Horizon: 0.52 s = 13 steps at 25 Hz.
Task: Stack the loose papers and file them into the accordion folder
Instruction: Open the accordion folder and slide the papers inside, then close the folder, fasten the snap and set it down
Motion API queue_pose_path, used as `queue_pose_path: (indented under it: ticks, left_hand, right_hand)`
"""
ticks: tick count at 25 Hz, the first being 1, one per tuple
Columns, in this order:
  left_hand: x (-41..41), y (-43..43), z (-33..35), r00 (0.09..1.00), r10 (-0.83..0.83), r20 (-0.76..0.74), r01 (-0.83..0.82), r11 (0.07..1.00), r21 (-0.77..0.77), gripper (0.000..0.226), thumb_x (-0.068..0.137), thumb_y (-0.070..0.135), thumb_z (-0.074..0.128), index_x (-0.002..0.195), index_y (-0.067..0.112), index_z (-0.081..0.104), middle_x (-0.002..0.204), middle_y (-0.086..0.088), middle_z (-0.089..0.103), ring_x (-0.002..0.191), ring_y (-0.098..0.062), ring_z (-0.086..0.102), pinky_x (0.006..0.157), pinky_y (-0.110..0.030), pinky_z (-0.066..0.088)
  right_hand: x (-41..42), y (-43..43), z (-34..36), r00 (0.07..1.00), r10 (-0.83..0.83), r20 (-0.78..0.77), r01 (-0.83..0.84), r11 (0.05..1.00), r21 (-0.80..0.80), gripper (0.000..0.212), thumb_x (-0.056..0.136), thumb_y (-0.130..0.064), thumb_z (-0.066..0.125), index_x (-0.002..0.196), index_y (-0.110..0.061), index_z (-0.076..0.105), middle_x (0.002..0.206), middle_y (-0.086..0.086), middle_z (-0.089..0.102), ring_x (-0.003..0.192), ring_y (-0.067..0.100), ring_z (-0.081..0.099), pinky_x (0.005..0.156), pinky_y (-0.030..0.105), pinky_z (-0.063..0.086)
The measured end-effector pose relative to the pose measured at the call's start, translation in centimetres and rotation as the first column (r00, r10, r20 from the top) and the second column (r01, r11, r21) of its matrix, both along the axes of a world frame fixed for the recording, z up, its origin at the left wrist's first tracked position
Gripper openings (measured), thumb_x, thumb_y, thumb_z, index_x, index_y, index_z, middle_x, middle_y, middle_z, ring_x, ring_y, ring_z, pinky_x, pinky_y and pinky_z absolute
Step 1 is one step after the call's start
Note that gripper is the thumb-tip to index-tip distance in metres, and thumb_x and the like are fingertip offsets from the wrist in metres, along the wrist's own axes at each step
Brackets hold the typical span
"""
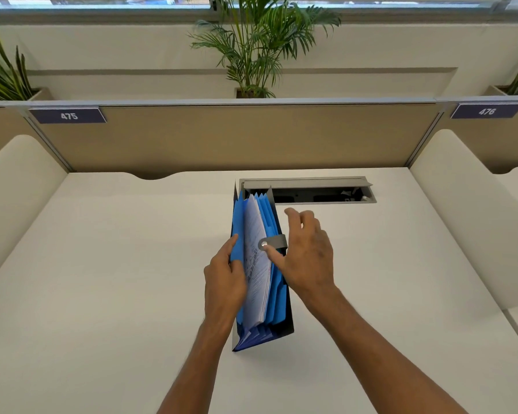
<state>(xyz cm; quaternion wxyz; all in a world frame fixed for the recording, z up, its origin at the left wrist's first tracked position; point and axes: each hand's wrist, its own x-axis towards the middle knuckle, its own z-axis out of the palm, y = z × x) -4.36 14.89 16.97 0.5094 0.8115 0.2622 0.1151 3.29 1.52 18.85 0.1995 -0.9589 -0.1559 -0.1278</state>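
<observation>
A blue accordion folder point(277, 297) stands upright on the white desk point(117, 264), its pockets fanned wide. A stack of printed papers point(256, 264) sits inside one of the middle pockets, its top edge sticking out. My left hand point(223, 279) grips the folder's left dividers, fingers curled over them beside the papers. On the folder's right side is my right hand point(307, 258), its thumb touching the grey snap strap point(274, 242) and its other fingers spread apart above the outer wall.
An open grey cable tray point(323, 192) is set into the desk just behind the folder. Tan partition panels rise at the back, with cream side dividers left and right. Potted plants stand beyond the partition.
</observation>
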Motion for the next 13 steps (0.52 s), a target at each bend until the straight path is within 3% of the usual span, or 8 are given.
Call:
queue_pose_path:
  ticks: [3, 5, 7, 10, 12, 13]
  left_hand:
    - [0.1, -0.2, -0.1, 1.0, -0.001, -0.003, 0.001, 1.0, 0.026, 0.047, 0.107, 0.009, 0.042, 0.151, 0.021, 0.05, 0.142, -0.001, 0.063, 0.091, -0.017, 0.067, 0.054, -0.006, 0.048]
    - [0.2, -0.5, -0.3, 1.0, -0.002, -0.002, 0.002, 0.999, 0.036, 0.047, 0.107, 0.009, 0.042, 0.151, 0.02, 0.05, 0.137, -0.001, 0.065, 0.089, -0.013, 0.065, 0.053, -0.002, 0.046]
    - [0.2, -0.9, -0.5, 1.0, -0.012, 0.003, 0.012, 0.999, 0.03, 0.048, 0.105, 0.007, 0.042, 0.151, 0.021, 0.051, 0.121, 0.001, 0.069, 0.074, -0.011, 0.064, 0.052, -0.003, 0.045]
    - [0.4, -1.4, -0.6, 1.0, -0.018, -0.016, 0.018, 1.0, 0.024, 0.048, 0.105, 0.009, 0.043, 0.15, 0.022, 0.051, 0.115, 0.001, 0.07, 0.075, -0.008, 0.066, 0.052, -0.007, 0.049]
    - [0.4, -1.8, -0.7, 1.0, -0.027, 0.0, 0.027, 1.0, 0.01, 0.047, 0.106, 0.015, 0.047, 0.15, 0.027, 0.052, 0.12, 0.002, 0.07, 0.083, -0.006, 0.068, 0.058, -0.01, 0.055]
    - [0.4, -1.9, -0.7, 0.999, -0.033, 0.015, 0.033, 0.999, -0.004, 0.047, 0.105, 0.017, 0.049, 0.15, 0.031, 0.052, 0.122, 0.006, 0.069, 0.085, -0.005, 0.069, 0.061, -0.013, 0.058]
  right_hand:
    - [-0.1, -0.7, -0.9, 0.957, 0.091, -0.275, -0.068, 0.994, 0.09, 0.099, 0.083, -0.06, 0.075, 0.159, -0.018, 0.028, 0.149, 0.008, 0.048, 0.129, 0.024, 0.056, 0.096, 0.038, 0.055]
    - [-0.3, -0.4, -1.3, 0.931, 0.121, -0.345, -0.072, 0.986, 0.15, 0.098, 0.086, -0.05, 0.078, 0.161, -0.017, 0.024, 0.15, 0.007, 0.048, 0.129, 0.024, 0.056, 0.097, 0.038, 0.055]
    - [-0.3, 0.0, -1.6, 0.927, 0.11, -0.359, -0.042, 0.98, 0.193, 0.075, 0.09, -0.036, 0.075, 0.151, -0.014, 0.038, 0.134, 0.008, 0.057, 0.116, 0.025, 0.062, 0.09, 0.039, 0.057]
    - [0.1, 0.4, -1.8, 0.945, 0.061, -0.321, 0.032, 0.96, 0.278, 0.013, 0.096, -0.016, 0.064, 0.105, -0.009, 0.057, 0.101, 0.01, 0.066, 0.087, 0.027, 0.065, 0.071, 0.039, 0.054]
    - [0.4, 0.0, -2.0, 0.942, 0.064, -0.328, 0.077, 0.914, 0.398, 0.008, 0.099, -0.01, 0.058, 0.092, -0.008, 0.06, 0.088, 0.009, 0.069, 0.077, 0.026, 0.066, 0.064, 0.04, 0.053]
    - [0.5, -0.4, -2.1, 0.941, 0.067, -0.332, 0.095, 0.889, 0.448, 0.011, 0.101, -0.01, 0.057, 0.096, -0.007, 0.066, 0.089, 0.008, 0.072, 0.077, 0.025, 0.068, 0.066, 0.041, 0.056]
